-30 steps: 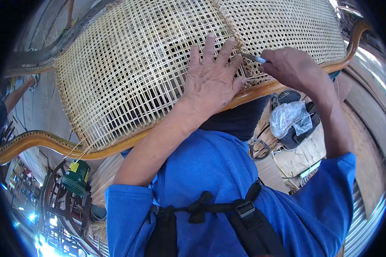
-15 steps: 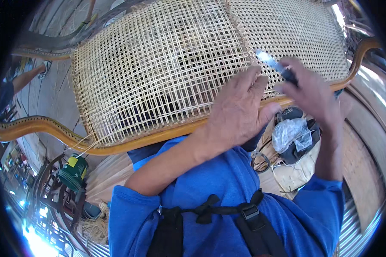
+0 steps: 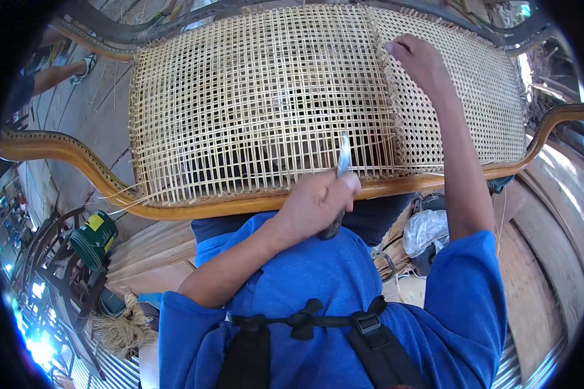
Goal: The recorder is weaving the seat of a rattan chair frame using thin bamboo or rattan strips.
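Observation:
My left hand (image 3: 318,206) is closed around the dark handle of a knife (image 3: 344,155). Its shiny blade points up, away from me, over the front edge of a woven cane panel (image 3: 240,117). A wooden frame (image 3: 233,206) runs along that edge, just beyond my body. Farther off, my right hand (image 3: 422,63) rests at the seam between the open square weave and a denser cane section (image 3: 477,91) to the right. Its fingers are curled and pinched at the seam; whatever lies between them is hidden. Loose cane ends (image 3: 113,198) stick out at the panel's near left corner.
A clear plastic bag (image 3: 425,232) lies on a dark object below the frame at right. Wooden boards (image 3: 542,272) lean beyond it. At left stand a green container (image 3: 94,240), a bundle of fibres (image 3: 123,327) and dark chair frames. Another person's leg (image 3: 55,76) shows at upper left.
The knife has passed from my right hand to my left, which has drawn back left. My right hand has reached away to the seam. The whole view has shifted slightly.

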Demonstrator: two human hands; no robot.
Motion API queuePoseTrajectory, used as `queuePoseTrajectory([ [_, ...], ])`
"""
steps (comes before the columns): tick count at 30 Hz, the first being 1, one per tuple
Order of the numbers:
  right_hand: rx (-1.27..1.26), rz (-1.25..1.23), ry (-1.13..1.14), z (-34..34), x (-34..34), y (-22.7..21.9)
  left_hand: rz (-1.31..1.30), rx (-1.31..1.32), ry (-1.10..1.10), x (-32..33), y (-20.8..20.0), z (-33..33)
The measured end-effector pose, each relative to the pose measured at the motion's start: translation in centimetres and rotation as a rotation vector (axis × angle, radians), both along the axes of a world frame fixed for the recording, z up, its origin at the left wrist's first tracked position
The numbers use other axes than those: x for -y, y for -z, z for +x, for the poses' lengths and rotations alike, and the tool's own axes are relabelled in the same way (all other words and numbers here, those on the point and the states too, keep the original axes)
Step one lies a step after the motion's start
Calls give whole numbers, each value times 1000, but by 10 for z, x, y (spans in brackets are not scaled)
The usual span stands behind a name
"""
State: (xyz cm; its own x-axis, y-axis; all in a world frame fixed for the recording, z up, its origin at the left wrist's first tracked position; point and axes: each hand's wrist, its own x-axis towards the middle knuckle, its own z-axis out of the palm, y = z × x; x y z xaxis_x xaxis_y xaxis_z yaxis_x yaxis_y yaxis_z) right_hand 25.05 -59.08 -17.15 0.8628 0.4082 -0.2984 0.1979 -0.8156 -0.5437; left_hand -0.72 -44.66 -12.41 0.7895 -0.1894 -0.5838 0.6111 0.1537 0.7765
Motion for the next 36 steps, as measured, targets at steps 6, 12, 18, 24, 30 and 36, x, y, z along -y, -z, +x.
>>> queuePoseTrajectory([
  [6,-65,-247,-110,29,-23,35,404,513,219,10,9,2],
  [12,133,-366,-166,16,-26,40,465,772,309,14,24,-7],
  [18,387,-371,-187,13,-16,58,542,800,321,18,26,-5],
  [24,214,-166,-55,7,-13,57,559,780,330,17,25,-4],
  [30,117,-123,96,4,-23,45,617,780,349,18,27,-3],
  [36,341,59,14,41,-31,-79,610,804,333,23,26,-1],
])
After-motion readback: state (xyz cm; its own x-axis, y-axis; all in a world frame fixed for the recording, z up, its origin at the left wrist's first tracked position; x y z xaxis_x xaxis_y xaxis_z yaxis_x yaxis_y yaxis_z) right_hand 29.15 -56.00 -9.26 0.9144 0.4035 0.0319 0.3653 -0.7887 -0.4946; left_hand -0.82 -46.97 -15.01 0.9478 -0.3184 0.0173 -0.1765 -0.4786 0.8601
